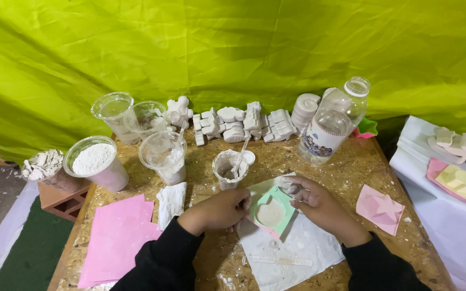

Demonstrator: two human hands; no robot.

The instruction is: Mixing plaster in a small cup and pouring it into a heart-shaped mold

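A pale green mould (274,210) filled with wet grey plaster lies tilted on a white cloth (292,248) at the middle of the table. My left hand (219,210) grips its left edge with curled fingers. My right hand (319,207) pinches its upper right edge, fingertips smeared with plaster. Just behind the hands stands a small plaster-caked cup (230,168) with a stirring stick in it.
At the left stand a cup of white powder (95,161) and a clear cup with a stick (164,156). Behind are two empty cups, a row of white plaster casts (244,124) and a clear bottle (334,121). Pink sheets (117,237) lie front left; a pink mould (379,207) lies at the right.
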